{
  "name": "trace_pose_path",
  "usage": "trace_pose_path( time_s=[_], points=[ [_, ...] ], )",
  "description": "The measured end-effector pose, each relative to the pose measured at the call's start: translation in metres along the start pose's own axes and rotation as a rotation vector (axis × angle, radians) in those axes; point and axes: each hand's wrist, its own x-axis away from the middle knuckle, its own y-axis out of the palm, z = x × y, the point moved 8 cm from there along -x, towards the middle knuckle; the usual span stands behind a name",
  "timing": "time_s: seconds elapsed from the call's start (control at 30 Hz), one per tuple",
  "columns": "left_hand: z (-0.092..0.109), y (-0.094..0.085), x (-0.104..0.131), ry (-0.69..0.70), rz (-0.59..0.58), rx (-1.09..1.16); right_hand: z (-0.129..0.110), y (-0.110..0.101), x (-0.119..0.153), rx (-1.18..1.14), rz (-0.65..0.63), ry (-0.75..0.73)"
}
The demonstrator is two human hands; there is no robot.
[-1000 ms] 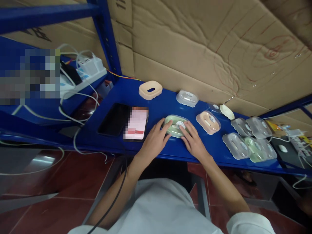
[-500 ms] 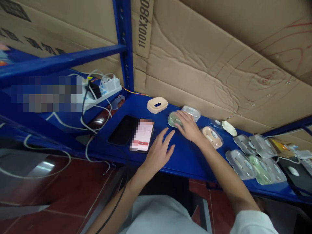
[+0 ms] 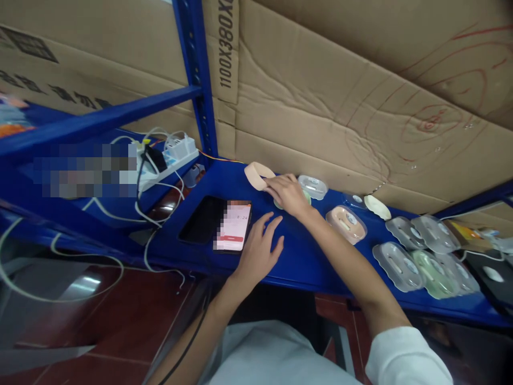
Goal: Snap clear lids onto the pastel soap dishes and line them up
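My right hand (image 3: pixel 289 195) grips the near right edge of a peach oval piece (image 3: pixel 255 176), which is tilted up at the back of the blue shelf (image 3: pixel 300 251). Beneath that hand lies a green case (image 3: pixel 306 197), mostly hidden. My left hand (image 3: pixel 262 248) hovers over the shelf with fingers apart and nothing in it, just right of a lit phone (image 3: pixel 236 227). A dark phone-like slab (image 3: pixel 200 219) lies left of the phone.
A clear case (image 3: pixel 313 187) and a peach case (image 3: pixel 346 224) lie right of my right hand. Several clear and green cases (image 3: pixel 435 272) are grouped farther right. Cables and a power strip (image 3: pixel 180 155) are at left; cardboard (image 3: pixel 300 107) stands behind.
My right hand has moved left from the green case to the peach oval piece and taken hold of it. That piece has gone from lying flat to tilted. My left hand has barely moved.
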Motion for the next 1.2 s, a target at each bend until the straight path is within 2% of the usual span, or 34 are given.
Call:
trace_pose_path(
  time_s=[0.1, 0.17, 0.2, 0.27, 0.33, 0.4, 0.5, 0.57, 0.63, 0.73, 0.8, 0.87, 1.07, 1.2],
  points=[
    [0.000, -0.012, 0.000, -0.017, 0.139, 0.005, -0.025, -0.030, 0.053, 0.020, 0.111, -0.132],
    [0.002, -0.016, 0.002, 0.003, 0.195, -0.032, -0.042, -0.042, 0.091, 0.044, 0.127, -0.194],
    [0.004, -0.014, 0.003, 0.036, 0.174, -0.057, -0.048, -0.046, 0.109, 0.042, 0.115, -0.213],
    [0.009, -0.004, 0.005, 0.108, 0.058, -0.082, -0.052, -0.053, 0.139, -0.033, 0.069, -0.221],
    [0.012, 0.006, 0.007, 0.157, -0.072, -0.059, -0.041, -0.062, 0.155, -0.183, 0.025, -0.171],
    [0.013, 0.012, 0.009, 0.163, -0.166, -0.015, -0.016, -0.074, 0.153, -0.303, 0.050, -0.058],
    [0.015, 0.017, 0.010, 0.173, -0.245, -0.003, 0.026, -0.077, 0.118, -0.308, 0.136, 0.112],
    [0.018, 0.019, 0.011, 0.198, -0.287, -0.028, 0.036, -0.054, 0.082, -0.237, 0.066, 0.152],
    [0.021, 0.021, 0.012, 0.217, -0.327, -0.044, 0.034, -0.021, 0.048, -0.107, -0.061, 0.182],
    [0.022, 0.024, 0.013, 0.225, -0.378, -0.048, 0.025, 0.016, 0.020, 0.079, -0.160, 0.231],
    [0.021, 0.026, 0.014, 0.218, -0.404, -0.038, 0.025, 0.025, 0.018, 0.106, -0.190, 0.243],
    [0.020, 0.026, 0.015, 0.198, -0.421, -0.008, 0.036, 0.025, 0.026, 0.042, -0.220, 0.231],
    [0.019, 0.026, 0.014, 0.184, -0.469, 0.073, 0.082, 0.000, 0.063, -0.230, -0.198, 0.137],
    [0.019, 0.027, 0.013, 0.183, -0.469, 0.032, 0.084, 0.001, 0.069, -0.055, -0.169, 0.274]
  ],
)
